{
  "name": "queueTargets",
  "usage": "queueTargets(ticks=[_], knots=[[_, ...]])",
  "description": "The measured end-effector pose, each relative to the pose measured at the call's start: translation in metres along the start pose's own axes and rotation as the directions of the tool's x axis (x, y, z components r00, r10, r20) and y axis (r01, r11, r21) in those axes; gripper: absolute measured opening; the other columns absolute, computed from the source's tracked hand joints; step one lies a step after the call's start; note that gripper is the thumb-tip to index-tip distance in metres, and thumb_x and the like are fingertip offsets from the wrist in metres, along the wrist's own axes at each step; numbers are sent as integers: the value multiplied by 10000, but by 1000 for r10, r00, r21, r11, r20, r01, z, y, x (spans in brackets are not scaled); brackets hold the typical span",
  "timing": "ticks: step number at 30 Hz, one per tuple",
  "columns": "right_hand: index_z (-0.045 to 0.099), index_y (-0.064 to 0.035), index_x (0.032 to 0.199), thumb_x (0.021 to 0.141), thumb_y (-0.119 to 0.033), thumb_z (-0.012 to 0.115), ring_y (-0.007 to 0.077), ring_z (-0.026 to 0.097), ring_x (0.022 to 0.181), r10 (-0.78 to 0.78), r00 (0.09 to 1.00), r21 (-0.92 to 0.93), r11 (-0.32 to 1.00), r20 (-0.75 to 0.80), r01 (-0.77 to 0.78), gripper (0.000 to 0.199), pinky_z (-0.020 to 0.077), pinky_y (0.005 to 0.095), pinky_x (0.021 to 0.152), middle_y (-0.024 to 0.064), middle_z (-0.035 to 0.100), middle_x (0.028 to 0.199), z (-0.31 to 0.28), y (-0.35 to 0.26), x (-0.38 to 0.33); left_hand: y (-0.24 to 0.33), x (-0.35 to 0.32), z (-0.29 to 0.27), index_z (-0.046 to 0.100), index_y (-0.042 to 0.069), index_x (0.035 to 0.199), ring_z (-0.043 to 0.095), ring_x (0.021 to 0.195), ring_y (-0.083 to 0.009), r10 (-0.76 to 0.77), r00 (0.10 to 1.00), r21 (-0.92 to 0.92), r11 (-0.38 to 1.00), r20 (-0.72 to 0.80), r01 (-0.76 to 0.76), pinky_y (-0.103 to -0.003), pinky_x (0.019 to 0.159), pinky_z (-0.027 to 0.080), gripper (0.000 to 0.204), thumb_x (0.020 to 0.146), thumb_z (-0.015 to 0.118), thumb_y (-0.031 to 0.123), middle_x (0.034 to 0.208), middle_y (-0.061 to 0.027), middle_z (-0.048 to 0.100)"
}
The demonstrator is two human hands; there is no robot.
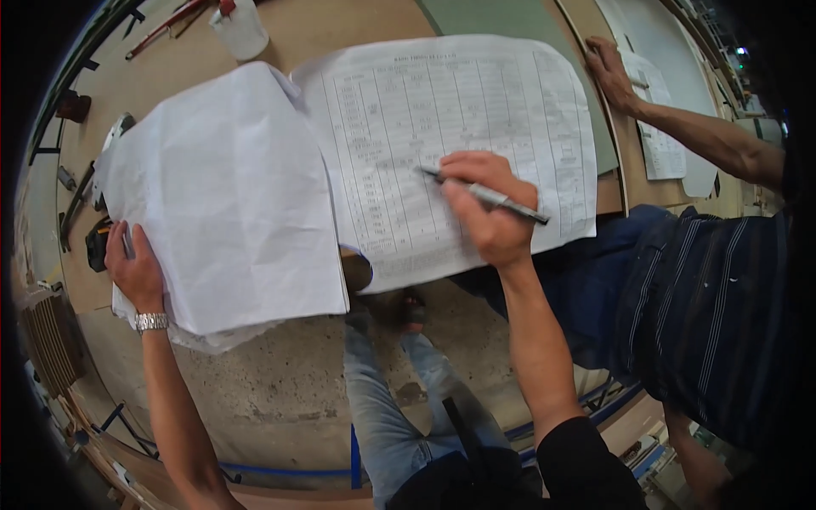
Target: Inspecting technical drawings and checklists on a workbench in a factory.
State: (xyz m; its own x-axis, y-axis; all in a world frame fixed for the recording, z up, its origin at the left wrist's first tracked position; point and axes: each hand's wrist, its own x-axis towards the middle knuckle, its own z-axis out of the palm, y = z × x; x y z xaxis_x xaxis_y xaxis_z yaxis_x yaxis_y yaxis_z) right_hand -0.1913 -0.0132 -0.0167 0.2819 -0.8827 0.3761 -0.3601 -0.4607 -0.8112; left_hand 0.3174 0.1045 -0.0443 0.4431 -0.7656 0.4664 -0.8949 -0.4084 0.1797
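Observation:
My right hand (493, 204) grips a grey marker pen (501, 202), its dark tip pointing left over a large printed table sheet (450, 110). Whether the tip touches the paper I cannot tell. My left hand (136, 268), with a metal watch on the wrist, lies with fingers spread on the left edge of a stack of blank-backed white sheets (238, 195). These sheets join or overlap the printed sheet along its left side. Both papers rest on a brown work table (340, 25) and reach past its near edge.
A co-worker in a dark striped shirt (688, 289) stands close at my right, one hand (610, 75) on the board edge. A white plastic cup (240, 32) stands at the back. A black tape measure (98, 245) lies by my left hand. More papers (659, 127) lie far right.

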Motion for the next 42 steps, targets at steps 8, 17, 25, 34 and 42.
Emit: queueTargets(ticks=[8,17,25,34,42], knots=[[656,71,896,865,45,565,149,640,766,236,955,320,932,-182,-169,100,520,271,732,146,682,970,6,-2,-3,13,8,-6,668,-8,1186,571,1209,-335,28,997,19,999,-72,-27,-414,1051,415,337,935,656,217,1289,-171,647],[723,14,887,770,20,707,217,632,952,68,998,70,995,3,-68,118,487,328,860,133,705,980,1,-4,1,15,5,-7,672,-6,1187,560,1224,-326,-29,999,-11,1000,-44,28,-407,1064,406,339,934,651,219,1297,-157,647],[732,-4,880,749,16,737,223,627,970,60,998,14,998,4,-60,133,476,329,878,118,710,970,4,-6,2,14,6,-7,679,11,1186,566,1214,-327,-16,998,-10,1000,-54,15,-404,1053,411,338,935,653,235,1299,-155,647],[732,-8,878,749,18,735,221,630,958,53,999,15,998,6,-53,132,475,329,877,116,712,962,4,-6,2,10,6,-6,675,10,1193,566,1218,-324,5,999,-1,1000,-45,-5,-402,1057,407,338,940,649,233,1307,-154,644],[729,-9,873,748,22,732,221,631,956,51,999,24,998,-10,-51,129,474,326,871,113,708,956,5,-6,3,9,6,-5,666,12,1212,567,1211,-319,0,1000,23,1000,-23,1,-395,1059,407,346,955,642,243,1285,-147,654]])
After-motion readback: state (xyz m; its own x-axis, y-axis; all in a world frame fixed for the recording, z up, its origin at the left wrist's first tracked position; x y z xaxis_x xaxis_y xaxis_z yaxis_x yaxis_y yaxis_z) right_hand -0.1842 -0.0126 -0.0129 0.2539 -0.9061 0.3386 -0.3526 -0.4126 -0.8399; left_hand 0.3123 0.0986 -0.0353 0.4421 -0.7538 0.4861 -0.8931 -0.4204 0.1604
